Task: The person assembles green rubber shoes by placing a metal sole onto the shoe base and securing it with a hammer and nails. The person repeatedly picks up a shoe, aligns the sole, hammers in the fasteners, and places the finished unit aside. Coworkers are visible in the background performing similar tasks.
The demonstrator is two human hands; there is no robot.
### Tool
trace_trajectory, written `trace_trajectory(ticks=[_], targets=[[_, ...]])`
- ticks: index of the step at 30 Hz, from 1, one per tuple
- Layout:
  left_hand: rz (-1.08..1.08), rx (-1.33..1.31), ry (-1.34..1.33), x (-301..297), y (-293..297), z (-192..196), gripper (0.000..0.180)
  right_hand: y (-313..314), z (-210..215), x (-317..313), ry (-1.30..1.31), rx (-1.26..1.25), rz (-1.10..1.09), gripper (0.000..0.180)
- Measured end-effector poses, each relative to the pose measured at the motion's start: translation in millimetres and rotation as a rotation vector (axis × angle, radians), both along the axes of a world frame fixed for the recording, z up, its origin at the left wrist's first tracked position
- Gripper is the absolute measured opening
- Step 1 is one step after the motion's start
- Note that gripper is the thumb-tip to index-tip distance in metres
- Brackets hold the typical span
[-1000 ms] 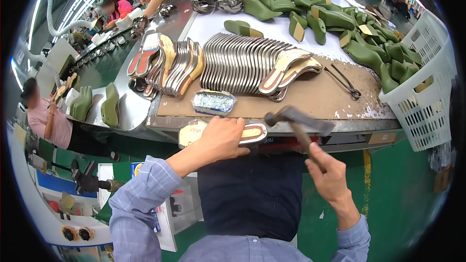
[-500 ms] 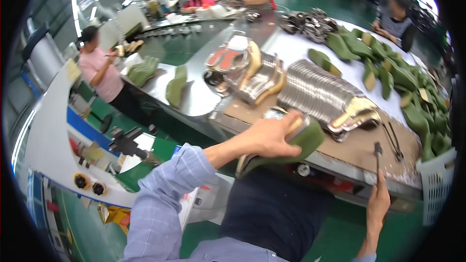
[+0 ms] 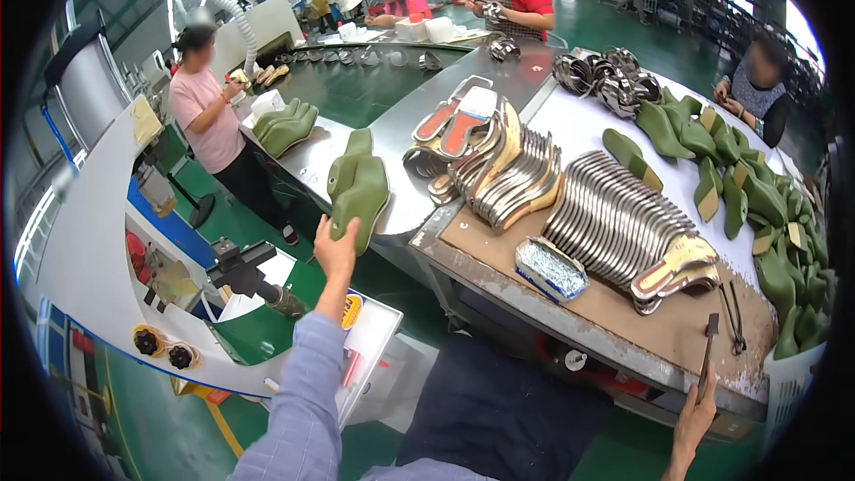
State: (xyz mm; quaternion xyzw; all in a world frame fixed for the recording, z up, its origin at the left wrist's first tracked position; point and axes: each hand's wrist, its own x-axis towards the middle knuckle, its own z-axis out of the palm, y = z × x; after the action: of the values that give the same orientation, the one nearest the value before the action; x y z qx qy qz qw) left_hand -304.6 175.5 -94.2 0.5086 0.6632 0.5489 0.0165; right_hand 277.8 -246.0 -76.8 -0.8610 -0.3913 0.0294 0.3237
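My left hand [image 3: 337, 251] is stretched out to the left and grips the near end of a green shoe last [image 3: 363, 198]. That last lies on the grey conveyor [image 3: 392, 138], next to a second green last [image 3: 346, 163]. My right hand [image 3: 693, 417] is low at the bench's front edge and holds the handle of a hammer [image 3: 708, 352], whose head rests on the brown bench top [image 3: 623, 321].
Rows of metal-toned sole plates [image 3: 606, 214] and a small foil tray [image 3: 550, 269] sit on the bench, with pincers [image 3: 735, 316] near the hammer. Several green lasts [image 3: 757, 205] lie at right beside a white basket [image 3: 788, 383]. People work along the conveyor; a white machine [image 3: 98, 240] stands left.
My left hand has carried the green last from the bench's front edge out to the conveyor on the left. My right hand has dropped lower with the hammer. My view has swung left.
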Motion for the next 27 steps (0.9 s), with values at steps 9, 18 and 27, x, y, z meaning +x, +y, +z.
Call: trace_trajectory(ticks=[9, 18, 27], targets=[[0.228, 0.04, 0.126, -7.5, 126.2, -11.7, 0.058, 16.6, 15.6, -16.9, -0.153, -0.223, -0.085, 0.049], [-0.256, 0.293, 0.561, 75.6, 185.4, 59.3, 0.038, 15.6, -18.8, -1.2, -0.58, -0.085, -0.085, 0.039], [-0.502, 0.052, 0.419, 186.4, 230.5, 90.6, 0.071, 24.1, 3.3, 8.0, -0.457, 0.088, -0.127, 0.034]])
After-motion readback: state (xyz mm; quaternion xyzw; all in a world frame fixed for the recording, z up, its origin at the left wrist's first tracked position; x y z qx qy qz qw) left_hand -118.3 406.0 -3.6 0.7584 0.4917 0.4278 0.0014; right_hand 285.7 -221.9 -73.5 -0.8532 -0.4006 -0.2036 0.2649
